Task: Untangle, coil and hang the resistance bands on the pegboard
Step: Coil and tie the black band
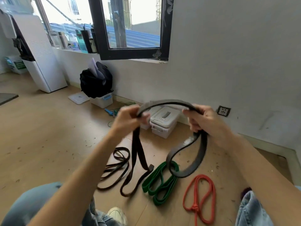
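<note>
Black, flat rubber fills both fists: the left hand (128,117) and the right hand (201,119) each curl tight around the wide black band (167,102), which arches between them at mid-frame. The fingertips are buried under the strap and motion blur smears the left knuckles, so the exact pinch is hard to read. Below the right hand the band drops in a broad, glossy loop whose lower end crosses the green band (160,181); whether it threads through it cannot be told. Below the left hand two dark strands hang to the wooden floor (48,136), ending in a folded loop. Left of these lies a thin black band (114,170) in tangled ovals. The green band is flat and matte, folded in layers. At lower right an orange band (200,194), round like cord and knotted near its bottom, runs off the frame's lower edge. Denim knees and a pale shoe are cut off along the bottom. No pegboard is in view.
</note>
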A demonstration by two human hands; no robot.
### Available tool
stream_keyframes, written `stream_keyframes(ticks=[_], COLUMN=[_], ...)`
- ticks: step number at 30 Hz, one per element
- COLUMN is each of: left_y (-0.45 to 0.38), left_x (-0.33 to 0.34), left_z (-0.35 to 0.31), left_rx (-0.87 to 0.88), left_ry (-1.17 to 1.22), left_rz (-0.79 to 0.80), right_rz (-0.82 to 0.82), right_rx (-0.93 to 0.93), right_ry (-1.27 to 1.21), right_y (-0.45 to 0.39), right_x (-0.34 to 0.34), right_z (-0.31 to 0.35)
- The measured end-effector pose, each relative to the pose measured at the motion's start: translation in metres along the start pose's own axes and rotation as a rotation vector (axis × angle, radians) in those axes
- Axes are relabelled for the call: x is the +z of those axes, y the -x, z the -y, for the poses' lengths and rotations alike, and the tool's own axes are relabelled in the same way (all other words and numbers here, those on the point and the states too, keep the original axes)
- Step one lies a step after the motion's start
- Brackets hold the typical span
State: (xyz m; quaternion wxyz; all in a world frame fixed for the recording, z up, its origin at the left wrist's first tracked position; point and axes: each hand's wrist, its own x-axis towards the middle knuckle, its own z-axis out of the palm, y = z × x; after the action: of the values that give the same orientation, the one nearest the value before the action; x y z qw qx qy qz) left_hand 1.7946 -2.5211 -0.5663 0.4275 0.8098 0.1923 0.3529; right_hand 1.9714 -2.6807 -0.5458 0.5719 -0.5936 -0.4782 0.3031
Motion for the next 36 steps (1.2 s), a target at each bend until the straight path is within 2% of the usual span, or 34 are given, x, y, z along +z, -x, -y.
stream_keyframes(ticks=[1, 2, 4, 6, 7, 11, 14, 17, 19, 21, 22, 24, 25, 27, 29, 34, 36], left_y=[-0.009, -0.015, -0.020, -0.017, -0.016, -0.016, -0.014, 0.008, 0.028, 0.033, 0.031, 0.021, 0.015, 0.008, 0.007, 0.014, 0.026], left_x=[-0.015, -0.024, -0.019, 0.001, 0.009, 0.012, 0.002, 0.017, 0.023, 0.013, 0.004, -0.012, -0.015, -0.001, 0.018, 0.017, 0.030], left_z=[-0.015, -0.028, -0.049, -0.058, -0.058, -0.050, -0.040, -0.015, 0.003, 0.011, 0.008, -0.007, -0.018, -0.038, -0.044, -0.021, -0.007], left_rx=[0.088, 0.169, 0.218, 0.177, 0.160, 0.087, 0.015, -0.136, -0.250, -0.259, -0.234, -0.155, -0.088, 0.038, 0.072, 0.006, -0.124], left_ry=[0.017, -0.028, -0.225, -0.395, -0.426, -0.354, -0.269, -0.153, -0.175, -0.179, -0.095, 0.140, 0.153, -0.080, -0.276, -0.116, -0.031], left_rz=[-0.069, -0.066, 0.092, 0.250, 0.264, 0.237, 0.283, 0.466, 0.599, 0.515, 0.396, 0.163, 0.140, 0.247, 0.342, 0.246, 0.280], right_rz=[0.093, 0.219, 0.383, 0.356, 0.329, 0.266, 0.205, 0.219, 0.213, 0.191, 0.217, 0.387, 0.463, 0.474, 0.410, 0.241, 0.224], right_rx=[0.031, 0.076, 0.146, 0.127, 0.100, -0.029, -0.061, -0.113, -0.113, -0.070, -0.034, 0.082, 0.143, 0.182, 0.114, -0.001, -0.042], right_ry=[0.156, 0.267, 0.282, 0.157, 0.138, 0.218, 0.081, -0.079, -0.241, -0.255, -0.125, 0.254, 0.345, 0.229, 0.110, 0.380, 0.415], right_y=[0.004, 0.008, 0.012, 0.010, 0.007, 0.003, 0.001, -0.002, -0.002, 0.001, 0.003, 0.010, 0.014, 0.016, 0.015, 0.010, 0.009], right_x=[-0.004, -0.005, 0.003, 0.014, 0.019, 0.034, 0.031, 0.033, 0.033, 0.023, 0.015, 0.006, 0.007, 0.018, 0.034, 0.036, 0.034], right_z=[-0.006, -0.012, -0.020, -0.022, -0.020, -0.008, 0.011, 0.034, 0.040, 0.034, 0.028, 0.015, 0.009, 0.001, 0.001, 0.027, 0.040])
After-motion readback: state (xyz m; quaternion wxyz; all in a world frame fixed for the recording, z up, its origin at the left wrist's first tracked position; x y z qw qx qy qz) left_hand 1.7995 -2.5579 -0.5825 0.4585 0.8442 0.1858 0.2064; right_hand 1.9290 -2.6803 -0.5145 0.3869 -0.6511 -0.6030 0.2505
